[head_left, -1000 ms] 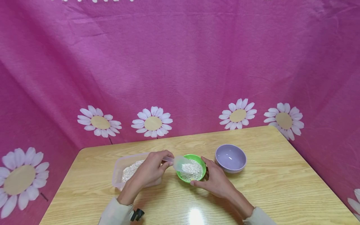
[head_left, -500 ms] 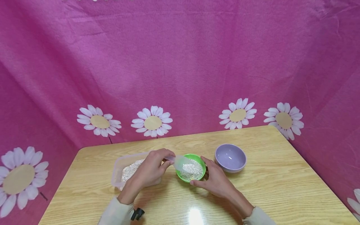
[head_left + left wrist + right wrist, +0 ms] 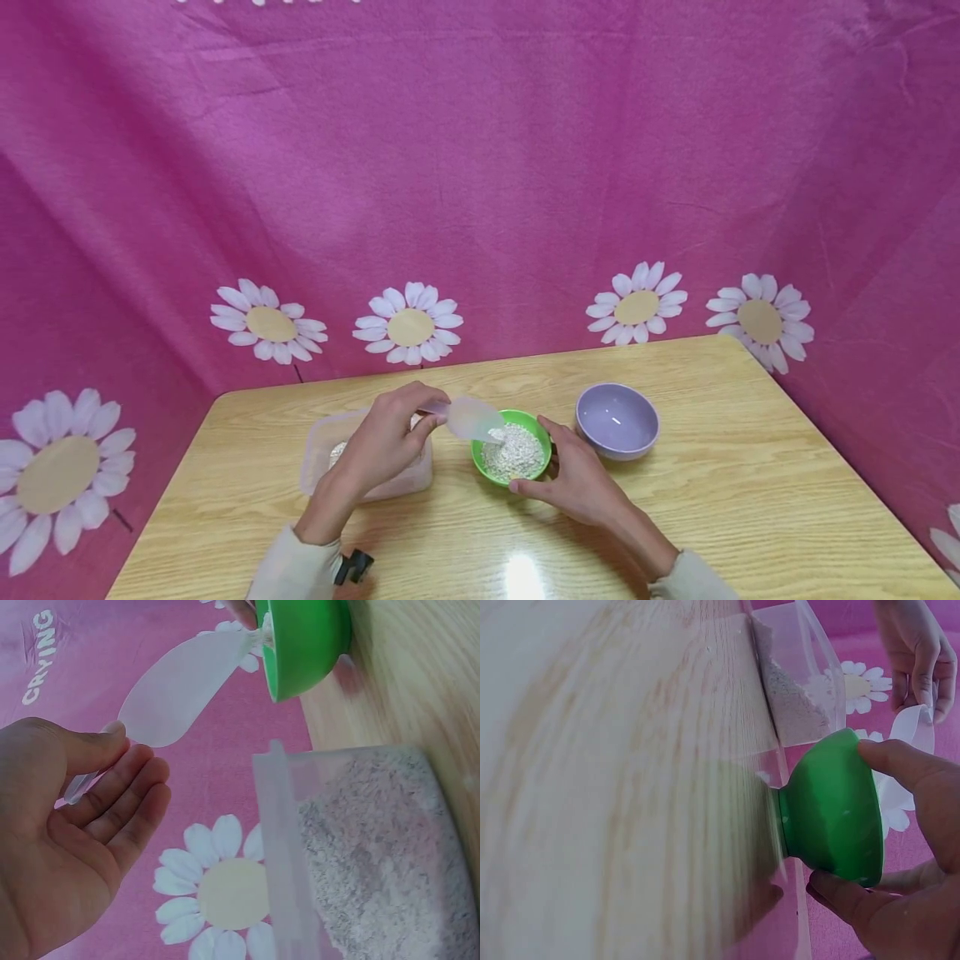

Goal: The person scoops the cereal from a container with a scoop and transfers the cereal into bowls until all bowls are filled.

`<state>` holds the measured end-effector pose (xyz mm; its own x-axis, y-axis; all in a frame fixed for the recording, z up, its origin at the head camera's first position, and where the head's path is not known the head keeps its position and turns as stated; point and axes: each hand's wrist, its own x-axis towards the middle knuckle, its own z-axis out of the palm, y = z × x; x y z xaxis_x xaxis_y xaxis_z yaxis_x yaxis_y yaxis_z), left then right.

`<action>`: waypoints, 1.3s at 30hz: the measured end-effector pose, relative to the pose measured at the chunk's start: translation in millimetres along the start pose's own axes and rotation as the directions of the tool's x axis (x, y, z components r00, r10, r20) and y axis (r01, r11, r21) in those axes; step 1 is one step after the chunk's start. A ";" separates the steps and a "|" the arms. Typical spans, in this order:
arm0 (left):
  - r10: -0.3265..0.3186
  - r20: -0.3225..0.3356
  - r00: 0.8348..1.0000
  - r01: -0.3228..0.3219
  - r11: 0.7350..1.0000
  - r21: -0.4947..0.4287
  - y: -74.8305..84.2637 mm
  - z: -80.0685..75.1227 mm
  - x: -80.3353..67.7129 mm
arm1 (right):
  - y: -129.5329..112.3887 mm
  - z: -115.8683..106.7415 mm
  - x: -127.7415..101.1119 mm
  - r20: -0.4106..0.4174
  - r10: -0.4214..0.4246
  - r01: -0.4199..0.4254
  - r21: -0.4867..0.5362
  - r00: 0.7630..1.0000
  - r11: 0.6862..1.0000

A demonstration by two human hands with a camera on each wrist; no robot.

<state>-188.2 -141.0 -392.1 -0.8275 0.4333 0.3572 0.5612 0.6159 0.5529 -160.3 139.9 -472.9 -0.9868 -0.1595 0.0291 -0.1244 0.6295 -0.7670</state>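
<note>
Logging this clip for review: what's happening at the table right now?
A person's left hand pinches a clear plastic scoop, tipped over the green bowl of pale grain. The right hand grips the bowl's side. A clear tub of the same grain sits to the left; an empty lilac bowl stands to the right.

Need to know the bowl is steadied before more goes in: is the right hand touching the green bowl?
Touching. In the right wrist view the right hand has thumb and fingers pressed against the outer wall of the green bowl.
</note>
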 end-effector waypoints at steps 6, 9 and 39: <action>0.035 -0.022 0.999 -0.034 0.999 0.033 2.7 -4.1 1.8 | 0.0 -0.3 -0.4 0.003 0.005 -0.005 -0.002 1.000 1.000; 0.044 -0.032 0.998 -0.043 0.998 0.041 3.6 -5.9 1.8 | 0.2 -0.3 -0.5 0.004 0.006 -0.006 -0.002 1.000 1.000; -0.275 -0.166 0.947 0.255 0.958 -0.133 -43.9 -23.4 -43.4 | -39.6 -3.8 4.1 -0.071 -0.088 0.085 -0.041 0.994 0.996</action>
<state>-177.4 -202.3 -414.3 -0.9412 0.1317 0.3111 0.3240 0.6125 0.7210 -159.9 117.3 -440.0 -0.9770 -0.1598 0.1414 -0.2117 0.6447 -0.7345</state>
